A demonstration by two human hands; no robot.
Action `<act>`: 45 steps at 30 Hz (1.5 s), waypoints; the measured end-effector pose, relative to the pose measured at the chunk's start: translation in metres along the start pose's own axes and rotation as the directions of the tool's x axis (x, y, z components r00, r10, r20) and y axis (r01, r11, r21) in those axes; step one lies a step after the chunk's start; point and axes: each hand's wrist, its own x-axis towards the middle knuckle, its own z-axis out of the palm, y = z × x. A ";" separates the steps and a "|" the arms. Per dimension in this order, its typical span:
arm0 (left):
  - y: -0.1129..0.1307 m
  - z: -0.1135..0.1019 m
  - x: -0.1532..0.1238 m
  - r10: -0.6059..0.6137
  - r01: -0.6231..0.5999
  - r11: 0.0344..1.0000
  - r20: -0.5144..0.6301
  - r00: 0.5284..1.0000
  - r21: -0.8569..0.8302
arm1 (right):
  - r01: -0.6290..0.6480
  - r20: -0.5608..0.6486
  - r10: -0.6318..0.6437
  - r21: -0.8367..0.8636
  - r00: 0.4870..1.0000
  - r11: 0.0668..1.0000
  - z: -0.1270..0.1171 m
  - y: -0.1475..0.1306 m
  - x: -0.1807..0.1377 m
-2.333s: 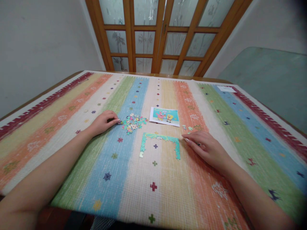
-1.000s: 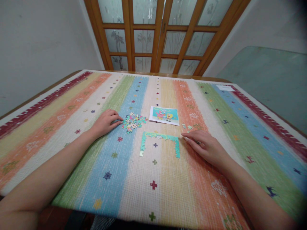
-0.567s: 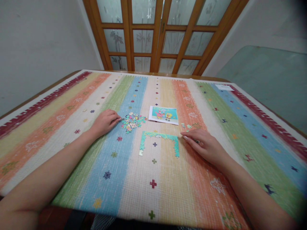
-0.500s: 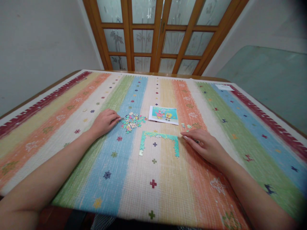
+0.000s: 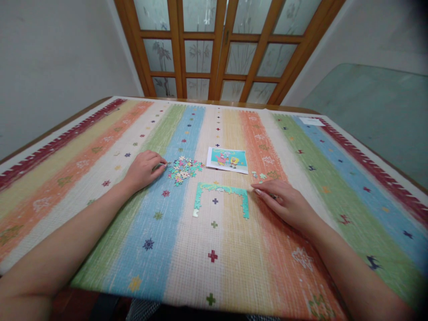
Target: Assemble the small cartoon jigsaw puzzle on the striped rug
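Observation:
At the left edge of a heap of loose jigsaw puzzle pieces [image 5: 184, 170], my left hand [image 5: 145, 169] has its thumb and fingers pinched together. A small greyish puzzle piece seems to show between them. My right hand [image 5: 281, 198] rests on the cloth with fingers loosely stretched, its fingertips just right of the partly joined puzzle border [image 5: 221, 188]. A small dark patch shows under its palm, too unclear to name. The turquoise border has a top row and two sides. Above it lies a picture card [image 5: 228, 159] with cartoon figures.
A few separate puzzle pieces [image 5: 259, 175] lie beyond my right fingertips. A striped tablecloth [image 5: 187, 249] covers the table. A white paper [image 5: 311, 121] lies at the far right. Wooden glass-paned doors [image 5: 217, 49] stand behind the table.
My left hand has shifted very slightly left at the edge of the heap, its fingers drawn a little back from the pieces. My right hand has stayed in place.

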 end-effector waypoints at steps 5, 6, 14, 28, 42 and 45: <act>0.001 0.000 0.000 -0.024 0.023 0.999 -0.016 1.000 -0.036 | 0.003 -0.007 -0.003 -0.005 1.000 1.000 -0.001 -0.003 0.001; 0.001 0.000 0.000 -0.025 0.024 0.999 -0.020 0.999 -0.044 | 0.005 -0.010 -0.005 -0.007 1.000 1.000 -0.001 -0.003 0.001; 0.001 -0.001 0.000 -0.003 0.003 1.000 0.021 1.000 0.030 | 0.008 -0.022 -0.009 -0.009 1.000 1.000 -0.002 -0.003 0.001; 0.021 -0.004 0.003 0.043 -0.024 0.995 0.198 0.979 -0.096 | -0.007 -0.003 0.007 0.001 1.000 1.000 -0.001 -0.002 0.001; 0.019 0.000 -0.003 -0.012 0.042 0.996 0.340 0.940 -0.082 | -0.026 0.002 0.026 0.007 1.000 1.000 -0.002 -0.002 0.001; 0.023 -0.003 0.000 0.022 0.015 0.993 0.295 0.955 -0.121 | -0.018 0.000 0.018 0.005 1.000 1.000 -0.002 -0.002 0.002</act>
